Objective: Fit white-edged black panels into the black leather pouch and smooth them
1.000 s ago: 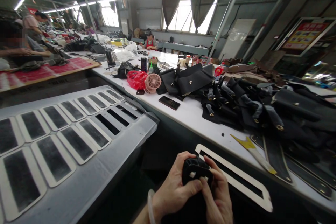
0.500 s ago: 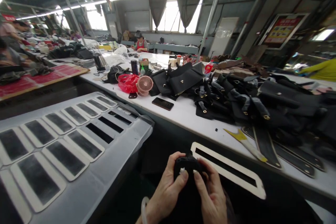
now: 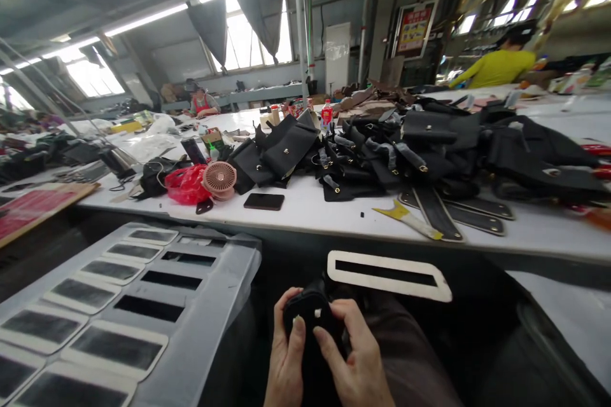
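Note:
Low in the view, both hands grip a rounded black piece (image 3: 308,305) that looks like leather. My left hand (image 3: 287,356) wraps its left edge, thumb on the near face. On the other side my right hand (image 3: 358,359) closes round it, with the thumb pressed toward the middle. Two small white spots show on the piece, one at the left thumb tip and one between the thumbs. Its lower part merges with the dark background. Just beyond my right hand lies a long cream frame (image 3: 391,262) with rounded ends and a dark slot.
At left, a grey board (image 3: 200,305) carries rows of cream-edged dark panels (image 3: 117,346). The white table (image 3: 310,219) ahead holds a phone (image 3: 264,201), a pink fan (image 3: 219,179), a red bag (image 3: 186,183), black bags (image 3: 291,151) and dark straps (image 3: 436,213). A person in yellow (image 3: 501,68) is far right.
My view has turned to the right, bringing the person in yellow further in. Both hands still hold the black piece; the right thumb has moved lower, leaving one white spot uncovered.

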Tool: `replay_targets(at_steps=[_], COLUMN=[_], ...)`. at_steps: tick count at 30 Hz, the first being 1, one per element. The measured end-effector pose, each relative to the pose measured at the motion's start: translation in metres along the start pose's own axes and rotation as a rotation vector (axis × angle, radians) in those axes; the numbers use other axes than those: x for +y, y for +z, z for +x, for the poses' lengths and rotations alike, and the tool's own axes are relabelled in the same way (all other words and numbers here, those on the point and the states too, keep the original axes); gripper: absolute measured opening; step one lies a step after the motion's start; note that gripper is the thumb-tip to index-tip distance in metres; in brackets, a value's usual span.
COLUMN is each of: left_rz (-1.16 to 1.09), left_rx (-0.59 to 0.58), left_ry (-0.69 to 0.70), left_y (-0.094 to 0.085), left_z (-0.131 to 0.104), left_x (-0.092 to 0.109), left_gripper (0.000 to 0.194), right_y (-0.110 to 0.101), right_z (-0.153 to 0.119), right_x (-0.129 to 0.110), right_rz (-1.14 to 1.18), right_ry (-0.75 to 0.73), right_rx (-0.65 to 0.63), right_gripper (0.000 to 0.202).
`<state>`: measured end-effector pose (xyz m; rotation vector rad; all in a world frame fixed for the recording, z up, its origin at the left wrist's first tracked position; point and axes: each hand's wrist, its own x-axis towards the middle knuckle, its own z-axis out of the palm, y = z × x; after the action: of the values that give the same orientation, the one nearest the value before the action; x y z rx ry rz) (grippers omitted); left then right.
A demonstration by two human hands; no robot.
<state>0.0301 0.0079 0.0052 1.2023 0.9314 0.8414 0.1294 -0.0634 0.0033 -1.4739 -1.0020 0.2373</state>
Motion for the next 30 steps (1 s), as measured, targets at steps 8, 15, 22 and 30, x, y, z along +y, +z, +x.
replay_targets(at_steps=[8,15,22,30], left_rz=[0.109,-0.143,-0.251,-0.216], left_rx=[-0.043,-0.003,-0.145,-0.130], left_ry=[0.013,-0.076,-0.048,-0.029], left_y=[-0.004,-0.001,-0.001,-0.004], left_z=[0.005,0.004,0.004,0.001], left_x=[-0.008,-0.012,-0.012,-0.012], left_gripper=[0.053,0.059,0.055,0.054], right_y=[-0.001,-0.006,-0.014,-0.017], right_z=[0.000,0.005,0.024,0.019], right_x=[0.001,-0.004,-0.007,-0.016], right_rz=[-0.003,-0.001,-0.052,-0.048], right_ry=[0.024,0.111,0.028,-0.122], right_rx=[-0.032,-0.031,-0.053,-0.149], right_gripper=[0.006,0.016,0.016,0.016])
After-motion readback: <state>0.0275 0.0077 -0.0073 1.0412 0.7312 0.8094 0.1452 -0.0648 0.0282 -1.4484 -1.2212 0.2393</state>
